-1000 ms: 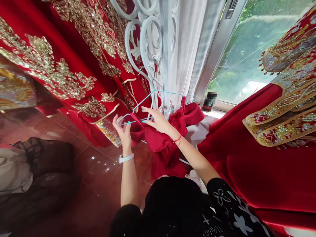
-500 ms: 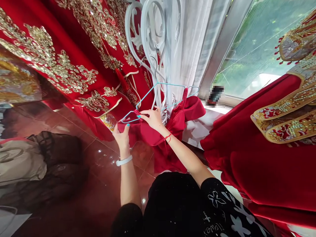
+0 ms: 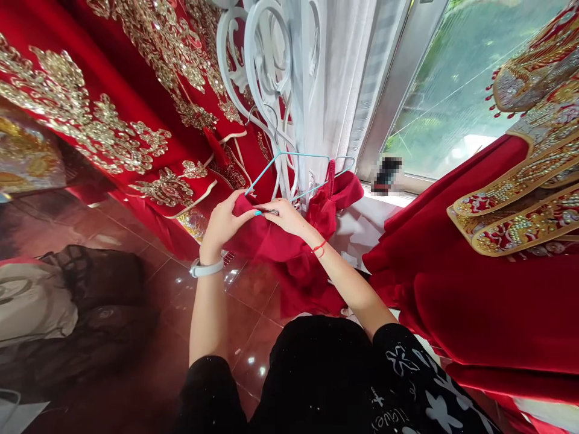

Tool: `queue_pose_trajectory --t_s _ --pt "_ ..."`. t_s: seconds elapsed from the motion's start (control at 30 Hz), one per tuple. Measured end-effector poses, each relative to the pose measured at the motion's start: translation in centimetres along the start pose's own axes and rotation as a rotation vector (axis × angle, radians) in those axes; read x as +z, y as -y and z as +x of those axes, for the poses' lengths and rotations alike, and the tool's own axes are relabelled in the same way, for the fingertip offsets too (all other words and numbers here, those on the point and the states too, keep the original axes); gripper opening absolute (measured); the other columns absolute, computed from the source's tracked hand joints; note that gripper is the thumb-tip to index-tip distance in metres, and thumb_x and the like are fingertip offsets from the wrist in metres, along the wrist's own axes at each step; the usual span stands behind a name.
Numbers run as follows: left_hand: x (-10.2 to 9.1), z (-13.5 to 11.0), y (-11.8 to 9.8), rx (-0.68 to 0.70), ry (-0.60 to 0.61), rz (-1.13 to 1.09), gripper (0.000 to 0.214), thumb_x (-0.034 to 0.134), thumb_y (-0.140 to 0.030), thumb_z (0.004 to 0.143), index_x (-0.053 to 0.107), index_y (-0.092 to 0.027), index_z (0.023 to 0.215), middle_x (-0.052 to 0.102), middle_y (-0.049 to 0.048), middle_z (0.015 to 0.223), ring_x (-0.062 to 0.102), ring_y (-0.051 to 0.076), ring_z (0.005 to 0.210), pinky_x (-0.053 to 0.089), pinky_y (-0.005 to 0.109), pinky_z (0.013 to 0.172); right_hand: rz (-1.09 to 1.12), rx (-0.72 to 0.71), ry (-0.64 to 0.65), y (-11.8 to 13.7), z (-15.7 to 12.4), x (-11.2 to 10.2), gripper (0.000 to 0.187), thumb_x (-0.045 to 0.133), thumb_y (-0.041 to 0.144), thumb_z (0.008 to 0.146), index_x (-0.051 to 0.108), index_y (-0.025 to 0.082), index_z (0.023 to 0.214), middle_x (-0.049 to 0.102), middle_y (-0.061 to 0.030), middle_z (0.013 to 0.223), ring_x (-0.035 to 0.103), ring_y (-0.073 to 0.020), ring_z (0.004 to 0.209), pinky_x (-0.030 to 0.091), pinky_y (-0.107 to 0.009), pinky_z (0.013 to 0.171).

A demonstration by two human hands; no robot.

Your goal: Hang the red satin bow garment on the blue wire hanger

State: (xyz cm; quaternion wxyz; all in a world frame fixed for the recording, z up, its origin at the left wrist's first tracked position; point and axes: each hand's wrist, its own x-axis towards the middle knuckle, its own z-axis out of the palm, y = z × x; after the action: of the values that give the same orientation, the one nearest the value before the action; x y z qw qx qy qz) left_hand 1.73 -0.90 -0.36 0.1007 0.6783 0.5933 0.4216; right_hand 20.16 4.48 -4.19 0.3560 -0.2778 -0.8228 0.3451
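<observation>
A light-blue wire hanger (image 3: 263, 174) hangs near a white scrollwork rack, and a red dress (image 3: 289, 247) hangs from it. On the hanger's far right arm sits one red strap (image 3: 332, 175) of the dress. My left hand (image 3: 225, 222) is closed on the dress's upper edge at the hanger's left end, thumb pointing right. Right beside it, my right hand (image 3: 284, 216) pinches the same edge, its fingertips close to my left thumb. The left tip of the hanger is hidden behind my left hand and the cloth.
Red gowns with gold embroidery (image 3: 90, 108) hang at the left, close to the white scrollwork rack (image 3: 271, 54). At the right is another red beaded garment (image 3: 452, 289), beside a window (image 3: 443, 108). A dark sheer bundle (image 3: 104, 295) lies on the tiled floor at the left.
My left hand has moved up and right from the hanger's left end onto the dress edge, closing on it. My right hand stays at the cloth. The view has shifted slightly.
</observation>
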Motion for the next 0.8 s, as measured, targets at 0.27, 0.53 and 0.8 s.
queue_pose_trajectory --t_s 0.27,0.53,0.8 --pt "1.7 -1.1 0.2 0.303 -0.336 0.161 0.034 0.071 -0.045 0.088 0.069 -0.024 0.115 0.067 0.0104 0.114 0.060 0.030 0.114 0.044 0.053 0.110 -0.057 0.204 -0.876 -8.1 -9.4 -13.3 0.049 0.062 0.029 0.090 0.064 0.025 0.139 0.067 -0.0109 0.142 0.058 -0.0239 0.136 0.046 -0.046 0.115" --pt "12.1 3.6 -6.3 0.375 0.248 0.093 0.043 0.060 -0.035 0.095 0.063 -0.020 0.136 0.069 0.0122 0.132 0.062 0.027 0.124 0.046 0.040 0.107 0.224 0.310 -0.589 -11.6 -13.4 -15.1 0.045 0.079 0.053 0.070 0.082 0.021 0.102 0.081 -0.0078 0.110 0.074 -0.0245 0.100 0.058 -0.041 0.095" --pt "16.6 5.9 -8.5 0.139 0.409 0.107 0.035 0.064 -0.049 0.095 0.077 -0.023 0.114 0.079 0.0103 0.109 0.071 0.027 0.102 0.047 0.033 0.085 0.169 0.332 -0.968 -10.8 -13.4 -15.7 0.035 0.076 0.054 0.067 0.081 0.021 0.078 0.080 -0.0037 0.079 0.073 -0.0222 0.077 0.058 -0.037 0.077"
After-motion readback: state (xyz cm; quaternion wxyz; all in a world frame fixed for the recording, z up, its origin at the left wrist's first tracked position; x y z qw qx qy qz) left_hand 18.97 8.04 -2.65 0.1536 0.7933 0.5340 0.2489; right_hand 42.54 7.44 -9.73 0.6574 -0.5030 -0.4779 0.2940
